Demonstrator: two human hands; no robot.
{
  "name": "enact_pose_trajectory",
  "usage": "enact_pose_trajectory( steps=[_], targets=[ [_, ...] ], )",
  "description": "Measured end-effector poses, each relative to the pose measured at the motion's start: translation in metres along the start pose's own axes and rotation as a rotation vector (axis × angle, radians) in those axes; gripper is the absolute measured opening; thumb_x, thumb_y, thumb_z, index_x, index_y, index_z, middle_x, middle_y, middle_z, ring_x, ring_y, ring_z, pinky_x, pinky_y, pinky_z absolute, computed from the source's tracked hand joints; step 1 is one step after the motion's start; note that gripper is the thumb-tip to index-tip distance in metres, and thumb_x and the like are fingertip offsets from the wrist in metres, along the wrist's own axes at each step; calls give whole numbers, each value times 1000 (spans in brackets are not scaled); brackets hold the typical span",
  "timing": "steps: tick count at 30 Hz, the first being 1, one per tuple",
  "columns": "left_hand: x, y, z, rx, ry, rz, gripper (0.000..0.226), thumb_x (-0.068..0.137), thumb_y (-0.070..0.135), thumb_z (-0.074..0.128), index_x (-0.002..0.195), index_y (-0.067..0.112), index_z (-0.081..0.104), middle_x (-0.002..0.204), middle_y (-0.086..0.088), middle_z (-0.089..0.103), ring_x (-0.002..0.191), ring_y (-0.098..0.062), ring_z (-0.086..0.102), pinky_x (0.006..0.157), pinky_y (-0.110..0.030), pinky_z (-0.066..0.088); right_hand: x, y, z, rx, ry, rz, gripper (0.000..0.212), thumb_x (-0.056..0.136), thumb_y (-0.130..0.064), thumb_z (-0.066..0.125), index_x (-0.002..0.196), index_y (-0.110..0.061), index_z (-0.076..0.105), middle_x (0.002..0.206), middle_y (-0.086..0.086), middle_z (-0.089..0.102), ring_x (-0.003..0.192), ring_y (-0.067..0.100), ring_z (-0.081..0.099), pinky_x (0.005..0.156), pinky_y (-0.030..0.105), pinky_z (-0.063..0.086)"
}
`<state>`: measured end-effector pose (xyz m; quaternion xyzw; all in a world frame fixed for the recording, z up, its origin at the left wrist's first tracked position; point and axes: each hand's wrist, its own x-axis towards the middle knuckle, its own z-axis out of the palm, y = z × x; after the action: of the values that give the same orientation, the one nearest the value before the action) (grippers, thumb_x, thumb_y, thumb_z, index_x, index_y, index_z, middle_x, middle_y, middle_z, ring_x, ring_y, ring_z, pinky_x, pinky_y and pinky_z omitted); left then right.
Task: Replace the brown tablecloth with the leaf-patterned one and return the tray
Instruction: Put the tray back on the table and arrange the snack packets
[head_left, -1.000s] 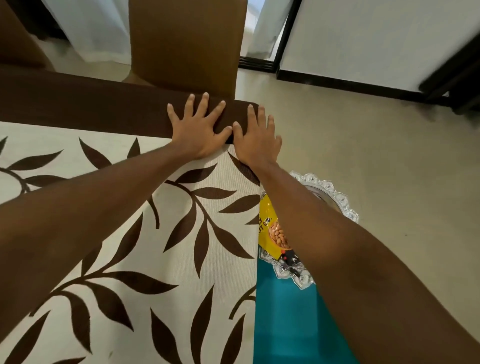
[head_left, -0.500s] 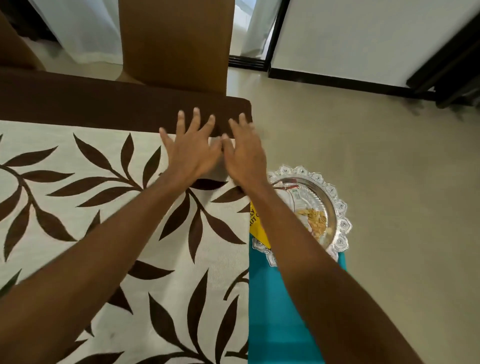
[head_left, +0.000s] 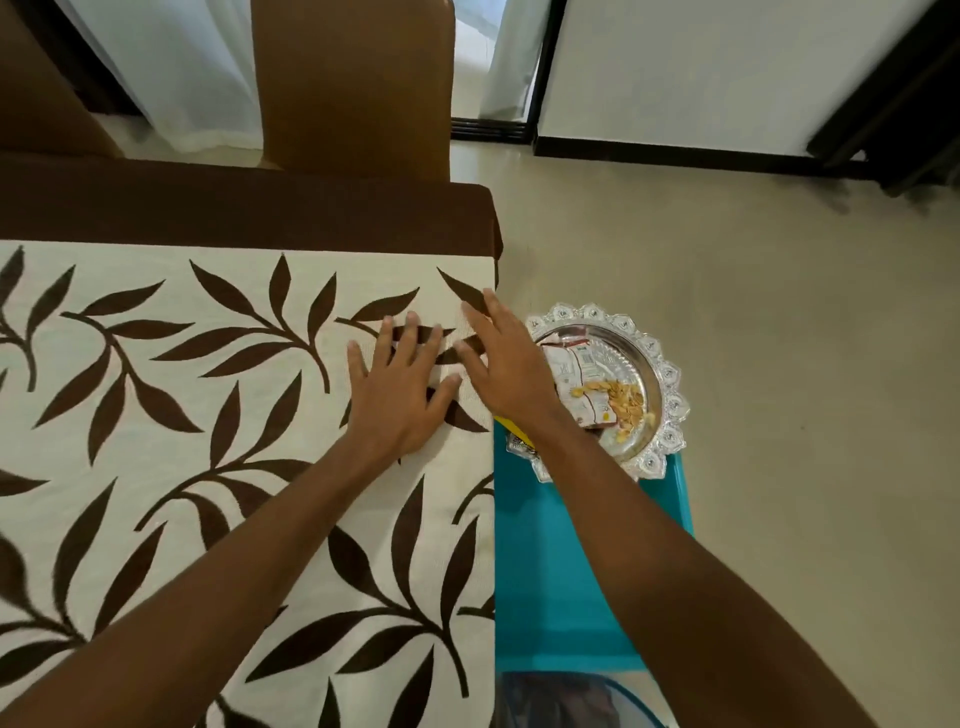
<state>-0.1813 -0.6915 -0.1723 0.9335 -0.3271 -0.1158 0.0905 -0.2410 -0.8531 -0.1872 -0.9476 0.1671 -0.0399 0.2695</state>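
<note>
Covering the table, the leaf-patterned tablecloth (head_left: 208, 415) lies flat, apparently being smoothed into place. A brown band (head_left: 234, 213) runs along its far edge; whether that is the brown tablecloth I cannot tell. Just off its right edge a blue stool (head_left: 550, 571) carries the tray (head_left: 675, 402), likely parked until the cloth settles. Near the cloth's far right corner, the left hand (head_left: 400, 395) and right hand (head_left: 501, 364) lie flat side by side, fingers spread.

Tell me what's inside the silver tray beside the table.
Snack packets lie in the silver tray, a white one on top. The right wrist covers its left part; whatever lies beneath is hidden.
</note>
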Motion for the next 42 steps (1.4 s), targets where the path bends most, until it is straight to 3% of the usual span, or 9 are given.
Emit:
enact_pose_trajectory(
  steps=[8, 13, 17, 23, 26, 31, 34, 37, 42],
  targets=[
    [-20, 71, 14, -164, 39, 279, 55, 96, 45, 50, 146, 22, 47, 160, -11, 33, 152, -29, 17, 122, -56, 7, -74, 99, -40, 63, 207, 405, 45, 103, -35, 51, 145, -19, 52, 155, 9, 44, 144, 31, 37, 118, 48, 30],
    [2, 113, 25, -303, 9, 387, 57, 93, 25, 57, 145, 7, 47, 156, -20, 35, 149, -36, 22, 124, -46, 14, -116, 163, -57, -55, 219, 627, 60, 96, -36, 61, 151, -22, 42, 161, 11, 33, 144, 35, 32, 111, 53, 37],
    [35, 131, 31, -389, -133, 185, 70, 84, 37, 50, 148, 12, 39, 149, -17, 39, 141, -35, 30, 116, -46, 29, -120, 193, -49, 292, 254, 839, 79, 91, -38, 71, 157, -24, 30, 158, 11, 35, 142, 32, 39, 114, 46, 38],
    [81, 127, 46, -553, -223, -194, 52, 86, 31, 63, 134, 14, 53, 132, -17, 54, 126, -33, 48, 109, -43, 40, -113, 204, -22, 676, 342, 983, 90, 84, -22, 82, 155, -32, 29, 158, 8, 41, 141, 29, 44, 109, 39, 43],
    [92, 126, 49, -613, -244, -234, 54, 86, 35, 65, 134, 15, 54, 131, -14, 57, 124, -31, 53, 105, -45, 45, -115, 210, -20, 809, 452, 1074, 87, 81, -11, 83, 153, -26, 37, 152, 6, 46, 132, 25, 50, 101, 34, 46],
    [92, 130, 42, -704, -94, -256, 60, 91, 31, 64, 145, 14, 44, 145, -12, 48, 132, -27, 47, 107, -37, 42, -131, 215, -19, 958, 469, 1109, 58, 82, -4, 76, 136, -12, 57, 122, -2, 58, 91, 14, 60, 64, 19, 44],
    [81, 134, 32, -788, 36, -172, 54, 92, 31, 62, 142, 23, 46, 146, -3, 47, 134, -20, 44, 107, -36, 40, -146, 217, -20, 1075, 511, 1151, 26, 79, 0, 72, 99, -15, 64, 102, 8, 68, 93, 26, 62, 68, 31, 54],
    [63, 135, 20, -824, 131, -51, 57, 91, 34, 65, 143, 23, 44, 147, -1, 47, 136, -17, 42, 109, -36, 39, -165, 216, -27, 1161, 526, 1154, 29, 80, 2, 70, 107, -7, 68, 110, 18, 73, 94, 33, 69, 86, 50, 58],
    [32, 131, 12, -921, -21, -76, 74, 94, 53, 56, 155, 24, 24, 161, -1, 30, 147, -20, 31, 117, -45, 31, -184, 197, -62, 1135, 593, 1072, 23, 79, 3, 70, 93, -15, 67, 95, 5, 72, 72, 16, 68, 60, 28, 55]
  ],
)
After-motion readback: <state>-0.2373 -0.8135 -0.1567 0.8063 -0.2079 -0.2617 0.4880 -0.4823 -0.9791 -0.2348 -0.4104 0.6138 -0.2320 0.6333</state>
